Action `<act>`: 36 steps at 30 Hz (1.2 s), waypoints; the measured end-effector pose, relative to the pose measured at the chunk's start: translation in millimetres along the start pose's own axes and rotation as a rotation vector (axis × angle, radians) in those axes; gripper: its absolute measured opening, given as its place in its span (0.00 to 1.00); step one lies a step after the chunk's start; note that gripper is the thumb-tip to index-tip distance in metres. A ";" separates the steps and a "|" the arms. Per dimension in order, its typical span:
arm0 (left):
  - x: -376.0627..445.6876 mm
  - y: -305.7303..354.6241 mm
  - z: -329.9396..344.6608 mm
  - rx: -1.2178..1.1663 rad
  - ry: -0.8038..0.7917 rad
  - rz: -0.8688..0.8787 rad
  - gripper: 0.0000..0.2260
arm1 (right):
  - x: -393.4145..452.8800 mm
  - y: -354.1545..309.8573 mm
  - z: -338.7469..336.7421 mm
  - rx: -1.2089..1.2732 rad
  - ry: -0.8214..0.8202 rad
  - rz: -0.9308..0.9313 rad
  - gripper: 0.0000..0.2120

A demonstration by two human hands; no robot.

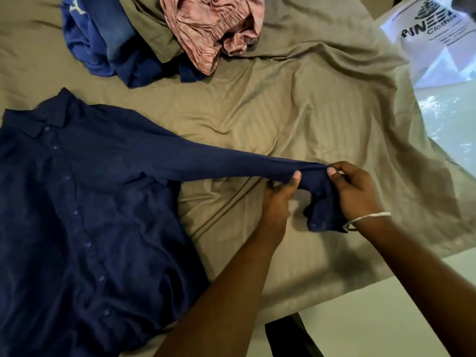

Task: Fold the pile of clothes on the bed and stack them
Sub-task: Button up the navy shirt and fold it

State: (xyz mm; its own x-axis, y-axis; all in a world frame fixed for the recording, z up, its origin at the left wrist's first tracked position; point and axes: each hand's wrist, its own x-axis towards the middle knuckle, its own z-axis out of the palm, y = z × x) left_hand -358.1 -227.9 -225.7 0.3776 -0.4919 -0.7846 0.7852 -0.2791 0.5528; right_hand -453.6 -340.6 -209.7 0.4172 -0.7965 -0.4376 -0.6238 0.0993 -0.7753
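Lay spread front-up on the left half of the bed sheet [296, 104], the navy shirt [77, 202], collar toward the far side, button line running near to far, hem at the near edge. Stretched out from its shoulder toward the right, one long sleeve [219, 161], long axis almost straight left to right, raised a little off the sheet and pulled fairly taut. Pinched at the cuff end by both hands: left hand [279, 197] gripping from beneath with thumb on top, a little nearer the shirt body; right hand [355, 191] just beside it, farther right, thumb and fingers closed on the cuff [322, 210], which drooped below between them. Both grips therefore at the sleeve's outer tip, with the whole body of the garment lying to the left of them. Judged from that: likely next, a carry of the cuff leftward across the chest, along the sleeve's own axis, with the left hand better placed to lead. Waited at the far side, well apart, the unfolded pile [159, 34] of blue, olive and pink clothes. Seen at far right, a white printed bag [438, 42].
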 end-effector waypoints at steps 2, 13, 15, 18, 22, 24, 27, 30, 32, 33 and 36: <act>-4.5 -13.1 3.5 0.029 -0.082 -0.006 0.13 | 14.2 -9.3 0.3 0.256 -0.026 0.214 0.12; -4.0 -44.7 22.5 -0.222 0.246 -0.088 0.16 | 5.6 -15.5 -28.0 -0.316 -0.154 -0.466 0.12; -7.9 -43.8 26.5 -0.311 0.085 -0.138 0.14 | -14.0 -9.2 -26.8 -0.328 -0.249 -0.580 0.10; -7.6 -41.8 28.2 -0.353 0.047 -0.207 0.17 | -35.9 -3.5 -21.7 -0.266 -0.368 -0.371 0.06; -12.3 -35.8 25.8 -0.293 0.014 -0.256 0.14 | -33.4 6.7 -15.3 -0.242 -0.061 -0.241 0.07; -18.5 -32.5 25.0 -0.378 -0.006 -0.316 0.13 | -17.7 11.7 -13.3 -0.395 -0.012 -0.244 0.16; -28.9 -31.1 29.2 -0.537 0.009 -0.411 0.11 | 6.4 20.1 -14.8 -0.548 -0.193 -0.158 0.32; -35.0 -36.3 28.5 -0.583 0.038 -0.437 0.15 | 23.6 24.1 -17.2 -0.658 -0.344 -0.122 0.30; -36.0 -44.1 26.1 -0.484 0.054 -0.453 0.15 | 31.4 24.4 -14.7 -0.792 -0.502 -0.125 0.22; -35.9 -48.6 25.2 -0.433 0.064 -0.456 0.15 | 32.5 24.7 -13.7 -0.814 -0.540 -0.141 0.15; -33.9 -54.5 20.9 -0.386 0.055 -0.384 0.25 | 33.4 24.9 -18.2 -0.435 -0.312 -0.063 0.08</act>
State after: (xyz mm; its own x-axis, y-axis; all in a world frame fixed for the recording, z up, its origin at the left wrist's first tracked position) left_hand -424.0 -213.3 -223.3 0.0447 -0.3675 -0.9289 0.9909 -0.1022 0.0881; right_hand -467.2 -375.6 -235.3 0.5984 -0.5709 -0.5621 -0.7794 -0.2520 -0.5737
